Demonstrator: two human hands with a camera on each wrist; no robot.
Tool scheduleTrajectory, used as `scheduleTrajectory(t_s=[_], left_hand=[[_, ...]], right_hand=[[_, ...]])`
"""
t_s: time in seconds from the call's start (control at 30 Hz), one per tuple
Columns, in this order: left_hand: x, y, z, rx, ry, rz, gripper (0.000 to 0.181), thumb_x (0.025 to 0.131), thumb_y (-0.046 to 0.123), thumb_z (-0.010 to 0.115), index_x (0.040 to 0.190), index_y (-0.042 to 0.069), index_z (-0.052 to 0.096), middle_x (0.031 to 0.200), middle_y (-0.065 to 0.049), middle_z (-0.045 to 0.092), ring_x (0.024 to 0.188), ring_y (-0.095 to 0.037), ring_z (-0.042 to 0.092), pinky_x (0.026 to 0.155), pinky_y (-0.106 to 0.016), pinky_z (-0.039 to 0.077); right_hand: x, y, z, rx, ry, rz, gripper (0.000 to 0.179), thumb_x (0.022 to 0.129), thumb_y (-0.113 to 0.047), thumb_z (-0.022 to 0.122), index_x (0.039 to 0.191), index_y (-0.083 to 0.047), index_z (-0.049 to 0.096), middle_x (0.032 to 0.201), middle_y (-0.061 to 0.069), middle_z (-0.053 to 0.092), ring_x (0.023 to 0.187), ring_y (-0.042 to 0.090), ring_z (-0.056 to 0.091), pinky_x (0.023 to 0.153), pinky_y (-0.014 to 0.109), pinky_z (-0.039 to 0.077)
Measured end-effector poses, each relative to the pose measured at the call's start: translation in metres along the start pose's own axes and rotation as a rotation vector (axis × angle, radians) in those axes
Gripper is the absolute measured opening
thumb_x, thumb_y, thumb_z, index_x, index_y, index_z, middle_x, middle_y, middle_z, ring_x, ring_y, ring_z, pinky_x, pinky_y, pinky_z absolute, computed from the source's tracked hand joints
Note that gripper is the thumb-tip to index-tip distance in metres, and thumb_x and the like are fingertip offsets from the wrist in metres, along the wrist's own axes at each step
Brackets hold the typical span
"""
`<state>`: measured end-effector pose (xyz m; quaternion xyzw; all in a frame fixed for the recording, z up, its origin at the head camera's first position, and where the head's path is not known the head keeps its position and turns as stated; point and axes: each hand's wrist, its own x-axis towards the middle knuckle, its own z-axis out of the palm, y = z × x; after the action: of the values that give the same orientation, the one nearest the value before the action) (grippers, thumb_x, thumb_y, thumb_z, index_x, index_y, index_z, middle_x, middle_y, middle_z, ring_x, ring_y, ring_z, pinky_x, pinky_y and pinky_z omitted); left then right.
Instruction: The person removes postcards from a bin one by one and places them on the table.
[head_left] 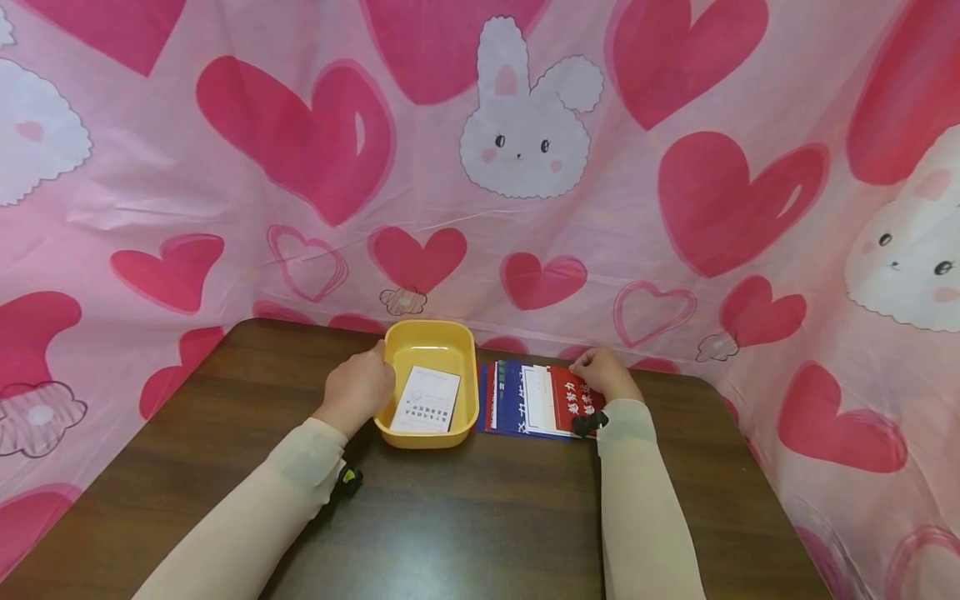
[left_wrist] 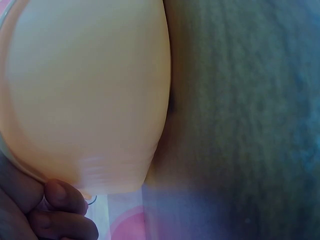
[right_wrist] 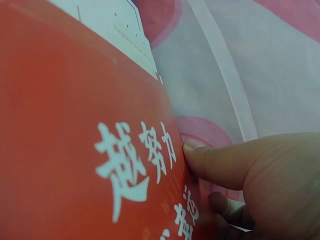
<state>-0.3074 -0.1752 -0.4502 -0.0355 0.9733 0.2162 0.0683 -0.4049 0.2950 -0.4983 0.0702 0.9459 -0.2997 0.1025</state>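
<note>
My left hand (head_left: 358, 387) grips the left wall of a yellow plastic tray (head_left: 429, 442). Its curled fingers (left_wrist: 65, 225) show at the far end of the tray's outer side in the left wrist view. Inside the tray lies a white booklet (head_left: 431, 396) with dark lettering. To the tray's right, several thin booklets lie overlapped in a row. The rightmost is a red booklet (head_left: 567, 398) with white Chinese characters. My right hand (head_left: 603, 372) pinches its far edge, thumb (right_wrist: 205, 156) on the rim and other fingers partly hidden behind.
A blue booklet (head_left: 512, 400) and a white one (head_left: 536, 396) lie left of the red one. Everything rests on a dark wooden table (head_left: 450, 525). A pink curtain (head_left: 442, 192) with hearts and rabbits hangs right behind its far edge.
</note>
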Motion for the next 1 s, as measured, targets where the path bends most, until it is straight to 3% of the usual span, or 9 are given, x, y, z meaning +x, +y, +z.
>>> scheduleTrajectory(t_s=[0.17, 0.4, 0.53, 0.67, 0.87, 1.0], left_hand=[[0.002, -0.001, -0.002, -0.001, 0.000, -0.005, 0.070, 0.116, 0.034, 0.052, 0.177, 0.004, 0.036, 0.144, -0.025, 0.072, 0.098, -0.035, 0.069, 0.091, -0.055, 0.066], [0.001, -0.002, -0.004, -0.004, -0.007, -0.015, 0.070, 0.116, 0.033, 0.050, 0.177, 0.004, 0.035, 0.133, -0.024, 0.075, 0.093, -0.034, 0.068, 0.083, -0.049, 0.065], [0.001, -0.002, -0.005, -0.001, -0.004, -0.014, 0.069, 0.116, 0.033, 0.048, 0.177, 0.005, 0.035, 0.140, -0.025, 0.074, 0.096, -0.035, 0.068, 0.087, -0.052, 0.065], [0.002, -0.002, -0.004, 0.001, 0.001, -0.019, 0.068, 0.116, 0.033, 0.049, 0.177, 0.005, 0.036, 0.140, -0.025, 0.073, 0.097, -0.035, 0.068, 0.087, -0.053, 0.065], [0.003, -0.002, 0.000, 0.010, 0.007, -0.010, 0.068, 0.116, 0.033, 0.049, 0.176, 0.004, 0.038, 0.128, -0.022, 0.077, 0.091, -0.034, 0.069, 0.079, -0.049, 0.064], [0.002, -0.001, 0.001, 0.025, 0.027, 0.000, 0.066, 0.115, 0.031, 0.046, 0.175, 0.005, 0.040, 0.135, -0.024, 0.078, 0.091, -0.033, 0.070, 0.082, -0.054, 0.065]], right_hand=[[-0.013, -0.018, -0.002, -0.012, 0.020, 0.026, 0.017, 0.105, -0.027, 0.081, 0.104, -0.011, 0.085, 0.110, 0.013, 0.078, 0.097, 0.031, 0.061, 0.084, 0.043, 0.054], [-0.016, -0.024, -0.006, -0.074, 0.029, -0.012, 0.022, 0.110, -0.031, 0.073, 0.103, -0.013, 0.082, 0.105, 0.012, 0.073, 0.098, 0.031, 0.062, 0.088, 0.045, 0.053], [-0.028, -0.039, -0.015, -0.110, 0.085, -0.093, 0.025, 0.111, -0.031, 0.070, 0.104, -0.008, 0.077, 0.114, 0.019, 0.075, 0.108, 0.038, 0.067, 0.099, 0.055, 0.056], [-0.044, -0.062, -0.022, -0.064, 0.086, -0.179, 0.028, 0.111, -0.031, 0.070, 0.114, -0.004, 0.076, 0.123, 0.022, 0.075, 0.113, 0.040, 0.066, 0.104, 0.057, 0.058], [-0.058, -0.098, -0.023, -0.054, 0.048, -0.295, 0.033, 0.111, -0.032, 0.070, 0.126, -0.004, 0.080, 0.127, 0.021, 0.078, 0.113, 0.037, 0.070, 0.103, 0.055, 0.062], [-0.065, -0.128, -0.013, -0.079, 0.007, -0.363, 0.032, 0.110, -0.032, 0.072, 0.126, -0.006, 0.081, 0.123, 0.020, 0.080, 0.107, 0.036, 0.073, 0.094, 0.051, 0.067]])
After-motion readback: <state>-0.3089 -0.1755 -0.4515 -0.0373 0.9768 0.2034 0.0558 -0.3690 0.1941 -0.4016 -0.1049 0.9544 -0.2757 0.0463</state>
